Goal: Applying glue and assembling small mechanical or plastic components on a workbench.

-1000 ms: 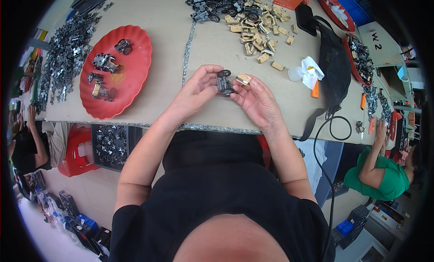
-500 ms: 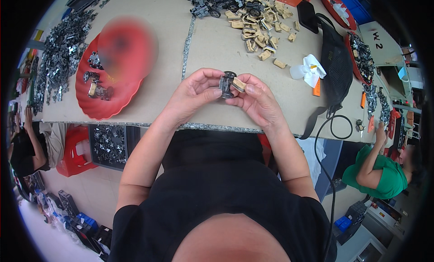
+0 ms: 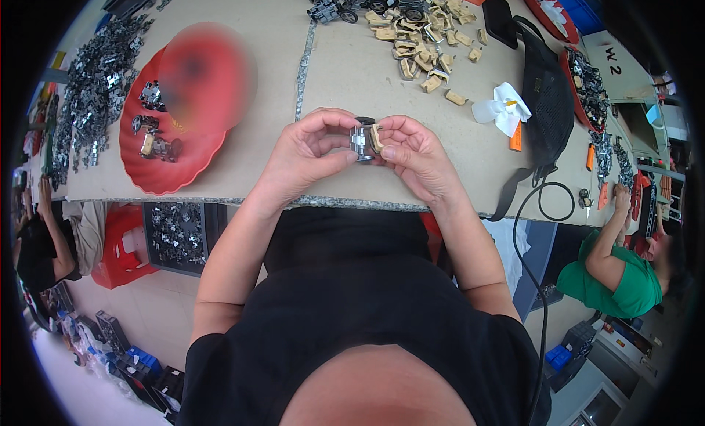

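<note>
Close to the table's near edge, my left hand (image 3: 308, 160) pinches a small grey toy chassis with black wheels (image 3: 359, 141) between thumb and fingers. Against its right side sits a tan plastic piece (image 3: 377, 138), gripped by the thumb and fingers of my right hand (image 3: 418, 161). The two parts touch, but I cannot tell whether they are joined. Beyond my hands lies a heap of similar tan pieces (image 3: 427, 55), with a stray tan piece (image 3: 455, 98) nearer me. Behind the heap are several black-wheeled chassis (image 3: 334, 13).
On the left, a red scalloped tray (image 3: 167, 182) holds a few wheeled parts, partly blurred; beyond it spreads a heap of grey parts (image 3: 99, 81). To the right lie a black mesh bag (image 3: 547, 103), a white bottle (image 3: 485, 112) and a cable (image 3: 523, 257). A person in green (image 3: 617, 279) works far right.
The chassis has turned in my fingers, showing a shinier grey face. The tan piece now stands more upright, pressed against the chassis side. Both hands stay in nearly the same place.
</note>
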The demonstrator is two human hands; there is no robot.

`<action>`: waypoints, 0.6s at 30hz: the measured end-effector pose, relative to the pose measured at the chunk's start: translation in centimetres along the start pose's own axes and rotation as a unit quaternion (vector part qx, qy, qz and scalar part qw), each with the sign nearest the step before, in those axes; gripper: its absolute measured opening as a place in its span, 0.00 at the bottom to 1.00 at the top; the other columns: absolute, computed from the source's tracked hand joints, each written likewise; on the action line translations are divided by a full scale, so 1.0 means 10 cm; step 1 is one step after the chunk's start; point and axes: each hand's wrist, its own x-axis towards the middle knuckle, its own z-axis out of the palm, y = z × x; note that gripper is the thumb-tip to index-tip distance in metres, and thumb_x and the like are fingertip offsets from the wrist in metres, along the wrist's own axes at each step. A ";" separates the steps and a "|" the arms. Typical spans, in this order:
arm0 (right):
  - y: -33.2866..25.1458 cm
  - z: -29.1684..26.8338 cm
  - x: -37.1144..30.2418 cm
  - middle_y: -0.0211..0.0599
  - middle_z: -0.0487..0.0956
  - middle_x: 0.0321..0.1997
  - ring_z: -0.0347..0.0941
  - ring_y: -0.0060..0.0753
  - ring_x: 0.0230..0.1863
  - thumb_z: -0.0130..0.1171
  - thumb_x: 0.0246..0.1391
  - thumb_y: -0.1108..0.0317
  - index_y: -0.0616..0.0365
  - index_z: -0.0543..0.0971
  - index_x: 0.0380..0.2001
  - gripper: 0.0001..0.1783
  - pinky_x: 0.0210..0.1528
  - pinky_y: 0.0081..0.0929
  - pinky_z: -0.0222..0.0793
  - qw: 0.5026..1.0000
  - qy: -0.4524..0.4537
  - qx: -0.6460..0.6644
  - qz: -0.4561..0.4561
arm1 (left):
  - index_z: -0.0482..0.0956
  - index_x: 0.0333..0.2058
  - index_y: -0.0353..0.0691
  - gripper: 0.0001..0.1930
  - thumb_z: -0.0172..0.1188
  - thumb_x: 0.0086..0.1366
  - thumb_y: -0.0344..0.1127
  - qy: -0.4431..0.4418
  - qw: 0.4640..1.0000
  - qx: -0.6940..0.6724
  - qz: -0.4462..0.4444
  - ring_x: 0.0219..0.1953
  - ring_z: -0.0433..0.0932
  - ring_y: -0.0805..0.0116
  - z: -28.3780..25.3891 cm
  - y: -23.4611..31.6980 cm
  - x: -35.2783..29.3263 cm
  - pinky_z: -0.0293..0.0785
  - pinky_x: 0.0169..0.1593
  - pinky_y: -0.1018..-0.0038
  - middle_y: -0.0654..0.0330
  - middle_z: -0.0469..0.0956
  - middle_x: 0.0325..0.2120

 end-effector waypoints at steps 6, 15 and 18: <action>-0.04 -0.01 0.02 0.37 0.75 0.39 0.73 0.24 0.39 0.58 0.46 0.79 0.63 0.69 0.43 0.18 0.44 0.23 0.71 0.999 0.006 -0.017 0.030 | 0.72 0.40 0.34 0.16 0.58 0.50 0.17 0.022 0.999 0.019 -0.025 0.44 0.71 0.71 0.05 0.06 -0.02 0.72 0.48 0.74 0.59 0.69 0.42; -0.13 0.00 0.08 0.39 0.75 0.38 0.74 0.26 0.37 0.58 0.45 0.81 0.64 0.70 0.44 0.20 0.40 0.22 0.73 0.995 -0.007 -0.068 0.075 | 0.73 0.40 0.32 0.15 0.60 0.51 0.19 0.066 0.996 0.064 0.003 0.44 0.73 0.68 0.05 0.03 -0.05 0.73 0.50 0.72 0.59 0.67 0.40; -0.15 0.00 0.12 0.40 0.76 0.37 0.75 0.26 0.35 0.58 0.43 0.82 0.65 0.70 0.44 0.21 0.39 0.23 0.74 0.991 -0.002 -0.097 0.095 | 0.73 0.40 0.32 0.15 0.60 0.51 0.19 0.065 0.995 0.072 -0.011 0.44 0.73 0.67 0.06 0.05 -0.06 0.73 0.51 0.73 0.59 0.66 0.41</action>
